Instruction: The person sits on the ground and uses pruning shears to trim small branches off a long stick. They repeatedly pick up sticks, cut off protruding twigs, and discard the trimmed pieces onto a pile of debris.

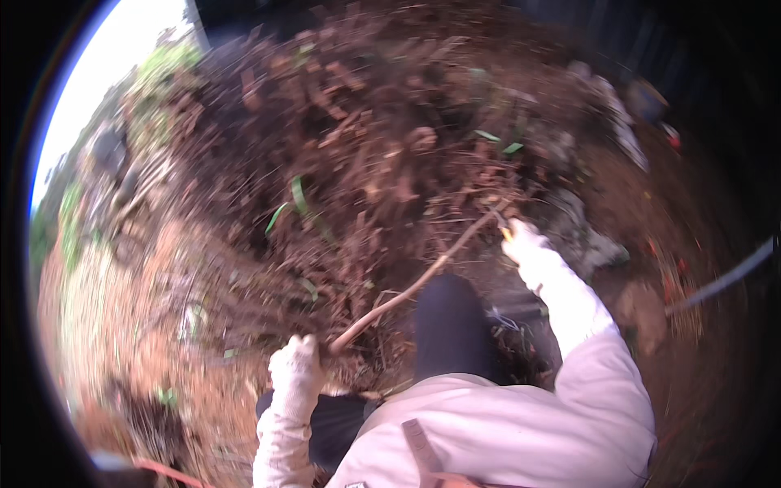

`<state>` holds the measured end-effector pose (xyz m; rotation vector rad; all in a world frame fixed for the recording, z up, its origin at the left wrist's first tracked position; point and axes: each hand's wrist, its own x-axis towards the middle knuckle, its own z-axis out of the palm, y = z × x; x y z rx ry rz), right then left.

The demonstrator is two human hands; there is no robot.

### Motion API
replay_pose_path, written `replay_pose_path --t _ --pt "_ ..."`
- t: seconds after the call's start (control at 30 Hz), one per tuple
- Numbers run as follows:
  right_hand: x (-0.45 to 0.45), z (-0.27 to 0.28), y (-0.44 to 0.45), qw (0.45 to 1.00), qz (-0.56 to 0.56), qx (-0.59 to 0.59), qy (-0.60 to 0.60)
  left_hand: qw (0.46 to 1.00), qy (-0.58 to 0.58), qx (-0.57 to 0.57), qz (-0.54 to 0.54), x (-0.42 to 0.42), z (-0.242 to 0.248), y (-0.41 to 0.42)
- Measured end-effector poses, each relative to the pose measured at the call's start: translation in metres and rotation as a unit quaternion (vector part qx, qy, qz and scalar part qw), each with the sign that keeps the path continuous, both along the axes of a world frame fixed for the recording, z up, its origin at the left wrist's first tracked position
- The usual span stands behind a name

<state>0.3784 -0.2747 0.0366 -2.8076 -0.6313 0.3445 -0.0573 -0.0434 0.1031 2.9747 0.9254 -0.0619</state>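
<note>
My left hand (298,364), in a pale glove, is closed on the lower end of a long, curved brown branch (415,287). From there the branch rises to the right, across the space before my knees. At its far end my right hand (520,241), also gloved, grips a small tool with a yellow part (506,233). The tool's dark tip lies at or close to the branch; blur hides whether it touches and what kind of tool it is. Behind the branch spreads a heap of dry brown brush (366,165).
Bare reddish soil (177,256) slopes at the left. A greyish crumpled sheet or rock (586,238) lies right of the heap. Farther right are a brown lump (642,314) and a pale pole or pipe (726,280). A whitish cloth-like strip (622,131) lies at the upper right.
</note>
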Motion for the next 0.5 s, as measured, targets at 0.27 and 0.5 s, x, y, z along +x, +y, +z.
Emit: replay_pose_path --t 0.27,0.5 --pt "0.026 -0.109 -0.007 0.91 0.068 0.408 -0.026 0.854 -0.184 0.045 0.484 -0.179 -0.048 0.007" --pt "-0.074 -0.03 0.077 0.863 0.01 0.477 0.164 0.532 -0.266 -0.185 0.782 -0.345 -0.218 -0.069"
